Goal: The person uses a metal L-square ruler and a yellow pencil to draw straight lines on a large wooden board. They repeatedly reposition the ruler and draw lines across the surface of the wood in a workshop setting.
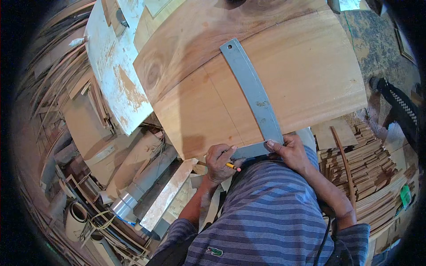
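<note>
A grey metal square [262, 106] is being held across a wooden board [319, 75], its corner being gripped at the board's near edge by the right hand [293, 154]. A yellow pencil [230, 166] is being held in the left hand [216, 163], near the short leg's end. A thin line [222, 99] is being shown on the board, left of the long leg.

1. White panel [106, 53] at upper left — marked with brown patches.
2. Silver pipe [126, 206] at lower left, near a rolled sheet [75, 224].
3. Stacked wood strips [372, 155] at right — a brown batten [343, 159] lying across them.
</note>
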The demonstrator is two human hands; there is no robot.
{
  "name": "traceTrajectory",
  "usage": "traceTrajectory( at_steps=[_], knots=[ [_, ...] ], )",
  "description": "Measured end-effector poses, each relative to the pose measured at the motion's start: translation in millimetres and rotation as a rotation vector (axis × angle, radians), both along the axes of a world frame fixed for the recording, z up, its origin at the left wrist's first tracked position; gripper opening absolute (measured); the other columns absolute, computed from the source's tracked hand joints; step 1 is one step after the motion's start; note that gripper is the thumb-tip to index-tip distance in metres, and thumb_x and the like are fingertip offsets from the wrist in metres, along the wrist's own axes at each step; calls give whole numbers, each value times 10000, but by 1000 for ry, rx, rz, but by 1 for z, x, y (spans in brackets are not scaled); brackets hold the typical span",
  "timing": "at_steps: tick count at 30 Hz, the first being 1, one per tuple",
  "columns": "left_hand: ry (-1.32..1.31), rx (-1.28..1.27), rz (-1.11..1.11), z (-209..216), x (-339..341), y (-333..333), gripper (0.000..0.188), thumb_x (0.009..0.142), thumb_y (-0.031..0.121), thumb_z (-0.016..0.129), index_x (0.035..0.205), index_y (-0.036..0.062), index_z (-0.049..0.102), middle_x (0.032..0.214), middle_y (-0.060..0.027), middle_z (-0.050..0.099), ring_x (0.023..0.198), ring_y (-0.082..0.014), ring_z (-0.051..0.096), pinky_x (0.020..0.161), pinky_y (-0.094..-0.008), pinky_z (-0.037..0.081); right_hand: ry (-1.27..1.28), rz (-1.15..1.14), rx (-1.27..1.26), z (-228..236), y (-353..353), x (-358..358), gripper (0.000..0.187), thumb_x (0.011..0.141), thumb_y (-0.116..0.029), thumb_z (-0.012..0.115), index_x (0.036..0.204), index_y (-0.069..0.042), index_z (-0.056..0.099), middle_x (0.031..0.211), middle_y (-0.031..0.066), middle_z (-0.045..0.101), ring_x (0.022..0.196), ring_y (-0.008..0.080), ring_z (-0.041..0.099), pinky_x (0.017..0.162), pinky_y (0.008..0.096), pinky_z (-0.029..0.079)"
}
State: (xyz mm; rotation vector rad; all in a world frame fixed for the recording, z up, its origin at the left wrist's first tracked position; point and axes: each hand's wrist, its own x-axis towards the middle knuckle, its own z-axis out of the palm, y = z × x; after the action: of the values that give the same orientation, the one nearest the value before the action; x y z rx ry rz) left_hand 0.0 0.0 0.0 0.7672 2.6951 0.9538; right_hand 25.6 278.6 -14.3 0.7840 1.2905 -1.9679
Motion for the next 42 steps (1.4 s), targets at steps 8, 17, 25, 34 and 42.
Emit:
traceTrajectory(
  at_steps=[8,17,25,34,42],
  knots=[
    [-6,-18,-6,0,0,0,577,558,254,938,1057,53,731,931,-79,648,825,-258,625,697,-383,498,-62,-47,-69,-7,-3,4,274,953,-250,716,950,22,751,777,21,694,706,93,600,628,279,497],
    [-57,-54,20,-7,7,-4,564,552,185,941,1051,40,722,862,-90,628,744,-259,621,613,-366,508,-70,14,30,-6,-2,2,370,940,-333,716,853,26,723,695,34,649,654,93,578,588,283,477],
    [-36,-50,-17,-3,2,0,576,590,191,928,1103,49,709,858,-112,641,731,-261,631,625,-358,520,52,54,113,-16,-3,8,379,922,-346,734,882,32,740,677,37,649,651,92,560,578,304,464],
    [-74,-43,-2,-7,2,-5,571,618,282,914,1099,44,719,893,-107,650,772,-277,639,663,-387,519,-9,58,103,-1,1,-7,376,925,-328,728,916,48,738,704,55,677,688,104,584,616,311,486],
    [23,-24,3,-3,3,0,558,589,294,921,1060,60,734,919,-83,645,835,-267,633,703,-386,510,26,16,44,-9,-2,5,311,936,-273,721,970,33,757,792,79,729,728,115,629,666,312,525]
  ],
)
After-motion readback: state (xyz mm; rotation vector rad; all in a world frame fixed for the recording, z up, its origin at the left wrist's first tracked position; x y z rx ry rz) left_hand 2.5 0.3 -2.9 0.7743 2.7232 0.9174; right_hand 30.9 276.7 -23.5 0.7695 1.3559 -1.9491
